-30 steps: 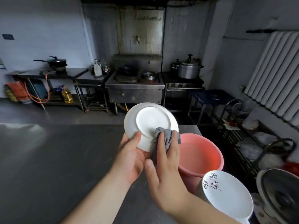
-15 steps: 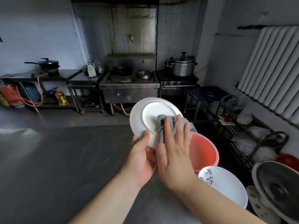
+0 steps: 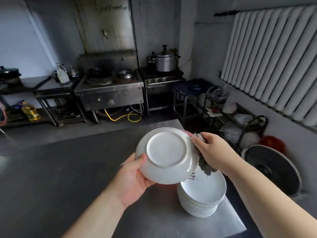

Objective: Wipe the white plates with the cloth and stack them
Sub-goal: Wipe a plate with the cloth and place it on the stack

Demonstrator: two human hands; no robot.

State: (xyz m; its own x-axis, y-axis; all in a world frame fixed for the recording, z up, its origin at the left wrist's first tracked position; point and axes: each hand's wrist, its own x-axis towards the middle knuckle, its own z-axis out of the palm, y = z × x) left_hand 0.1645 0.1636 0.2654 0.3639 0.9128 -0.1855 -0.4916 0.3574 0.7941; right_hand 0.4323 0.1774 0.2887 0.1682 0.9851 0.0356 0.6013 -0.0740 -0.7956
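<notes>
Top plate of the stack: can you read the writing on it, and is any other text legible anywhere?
Top plate of the stack: dark handwritten marks near its far rim, partly hidden by the held plate and cloth; unreadable.
Oil bottle: label too blurred.
Nothing else legible.

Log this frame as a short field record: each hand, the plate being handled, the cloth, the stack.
left hand: grips the plate's lower left rim
plate: white, held above the steel table, underside towards the camera
right hand: holds the cloth at the plate's right rim
cloth: grey, bunched, hanging down
stack: white plates on the table, dark writing on the top one
</notes>
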